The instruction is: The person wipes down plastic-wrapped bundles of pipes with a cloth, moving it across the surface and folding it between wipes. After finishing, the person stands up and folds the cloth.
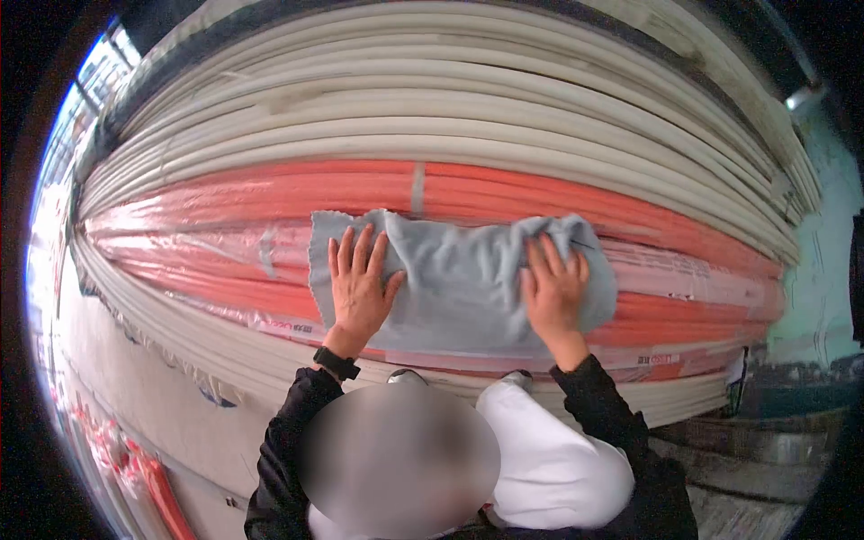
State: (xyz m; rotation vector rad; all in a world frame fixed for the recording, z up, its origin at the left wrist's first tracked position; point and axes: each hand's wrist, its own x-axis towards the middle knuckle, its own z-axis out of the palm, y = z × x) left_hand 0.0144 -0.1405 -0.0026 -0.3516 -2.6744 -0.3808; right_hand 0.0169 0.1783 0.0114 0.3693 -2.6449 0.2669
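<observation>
A grey cloth (459,288) with a wavy edge lies spread over red pipes (225,193) wrapped in clear plastic. My left hand (360,283) rests flat on the cloth's left part, fingers apart and nothing held. On the right part of the cloth is my right hand (553,288), its fingers slightly bent and spread against the fabric. Folds bunch up around the fingers of my right hand. A black band is on my left wrist.
Long cream pipes (450,99) lie beyond the red ones, and more cream pipes (207,337) run along the near side. A pale green wall (823,270) stands at the right. Red wrapped items (157,490) are at the lower left.
</observation>
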